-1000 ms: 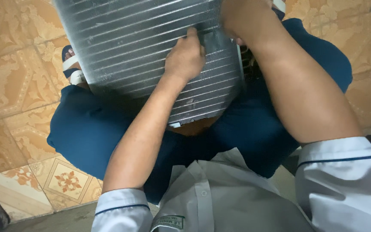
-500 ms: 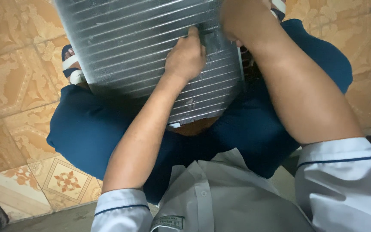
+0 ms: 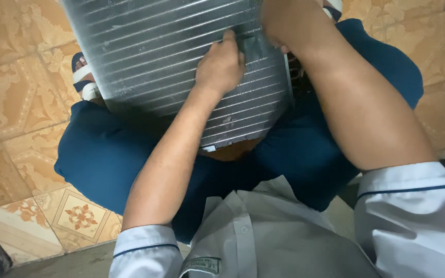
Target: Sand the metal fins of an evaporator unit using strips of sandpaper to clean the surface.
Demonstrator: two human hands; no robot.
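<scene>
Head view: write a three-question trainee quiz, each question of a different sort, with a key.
1. True or false: the left hand rests on the finned metal coil.
2. What lies under the coil? A) blue trousers B) a wooden bench C) a sink
3. Fill in: the floor is covered with patterned ____.

Key: 1 true. 2 A, the blue trousers. 3 tiles. The right hand also meets the coil near its top edge.

- Finned metal panel: silver-grey, with fine parallel ridges.
- Trousers: deep blue.
- Shirt: white, dark-blue sleeve trim.
- Floor tiles: tan-orange, ornate floral pattern.
- Sandal: blue and white.
</scene>
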